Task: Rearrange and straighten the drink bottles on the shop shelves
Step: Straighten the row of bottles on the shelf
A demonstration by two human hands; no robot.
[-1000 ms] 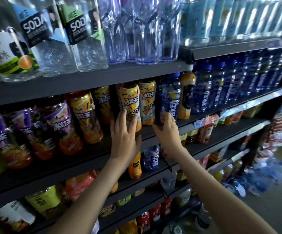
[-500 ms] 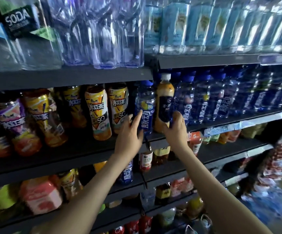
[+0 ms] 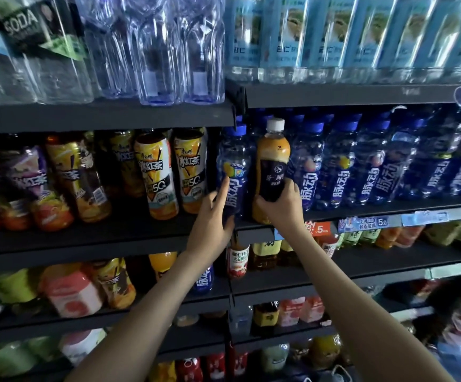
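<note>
On the middle shelf point(image 3: 113, 238) an orange milk-tea bottle point(image 3: 272, 158) with a white cap and dark label stands among blue drink bottles. My right hand point(image 3: 280, 206) grips its lower part. My left hand point(image 3: 212, 221) holds the lower half of the blue bottle point(image 3: 233, 166) just left of it, index finger stretched up along the label. A row of similar blue bottles point(image 3: 375, 166) runs to the right. Yellow iced-tea bottles point(image 3: 168, 172) stand to the left, upright near the middle and leaning further left.
Clear water bottles point(image 3: 168, 51) and light-blue labelled bottles point(image 3: 334, 37) fill the top shelf. Lower shelves hold mixed juice and tea bottles point(image 3: 237, 260). Price tags point(image 3: 367, 223) line the right shelf edge. A vertical shelf divider point(image 3: 239, 106) sits between the two bays.
The view has shifted right. My hands moved from the iced-tea bottles to the blue bottle and the orange milk-tea bottle, and both now hold these.
</note>
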